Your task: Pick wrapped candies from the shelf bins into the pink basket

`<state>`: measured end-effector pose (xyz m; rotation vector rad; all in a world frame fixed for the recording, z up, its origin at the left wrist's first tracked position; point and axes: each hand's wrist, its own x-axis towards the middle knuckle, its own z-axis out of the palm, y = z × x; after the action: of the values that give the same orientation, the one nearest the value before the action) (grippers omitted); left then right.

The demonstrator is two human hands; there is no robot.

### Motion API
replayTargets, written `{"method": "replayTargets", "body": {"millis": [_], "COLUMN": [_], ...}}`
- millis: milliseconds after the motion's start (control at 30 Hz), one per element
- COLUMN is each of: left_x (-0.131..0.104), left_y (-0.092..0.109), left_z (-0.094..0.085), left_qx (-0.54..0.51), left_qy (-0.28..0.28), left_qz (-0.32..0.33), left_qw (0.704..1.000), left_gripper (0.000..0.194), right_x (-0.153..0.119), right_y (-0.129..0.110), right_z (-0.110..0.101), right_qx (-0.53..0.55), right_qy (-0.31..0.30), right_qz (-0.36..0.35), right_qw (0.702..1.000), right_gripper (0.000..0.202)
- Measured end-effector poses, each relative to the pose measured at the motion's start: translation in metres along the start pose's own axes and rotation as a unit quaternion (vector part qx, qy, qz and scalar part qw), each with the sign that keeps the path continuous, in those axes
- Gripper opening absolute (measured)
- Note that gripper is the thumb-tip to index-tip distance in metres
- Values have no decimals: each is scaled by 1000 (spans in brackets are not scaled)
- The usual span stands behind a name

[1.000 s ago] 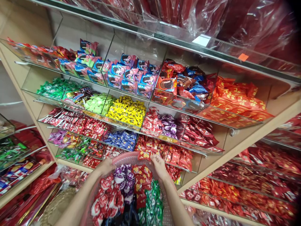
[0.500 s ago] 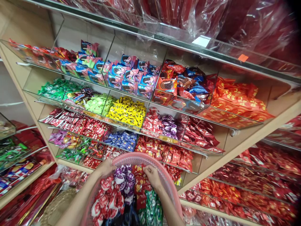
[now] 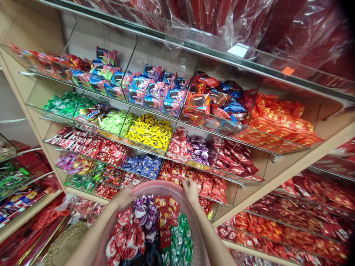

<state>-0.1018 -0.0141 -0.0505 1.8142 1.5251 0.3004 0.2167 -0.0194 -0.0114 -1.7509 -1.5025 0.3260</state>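
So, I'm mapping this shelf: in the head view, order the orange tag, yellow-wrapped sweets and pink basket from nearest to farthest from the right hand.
From the right hand:
1. Pink basket, its rim right by the hand
2. Yellow-wrapped sweets, above and to the left
3. Orange tag, far up on the right

Yeah, my remote feed had me in a candy shop: wooden shelving (image 3: 288, 162), clear dividers (image 3: 131, 55), wrapped sweets (image 3: 151, 131) piled by kind, plus one loaded pink basket (image 3: 159, 187).
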Motion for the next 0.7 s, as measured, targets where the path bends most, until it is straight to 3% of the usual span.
{"method": "replayTargets", "body": {"millis": [167, 400, 700], "left_x": [2, 2, 4], "left_y": [-3, -1, -4], "left_z": [2, 0, 2], "left_qx": [-4, 14, 3], "left_qy": [9, 6, 4], "left_qz": [-1, -3, -3], "left_qw": [1000, 1000, 1000], "left_gripper": [20, 19, 19], "right_x": [23, 36, 41], "right_y": [12, 15, 21], "right_z": [6, 19, 33], "right_qx": [-61, -112, -67], "right_qy": [-3, 0, 16], "right_qz": [57, 141, 145], "right_qw": [996, 984, 987], "right_gripper": [12, 17, 21]}}
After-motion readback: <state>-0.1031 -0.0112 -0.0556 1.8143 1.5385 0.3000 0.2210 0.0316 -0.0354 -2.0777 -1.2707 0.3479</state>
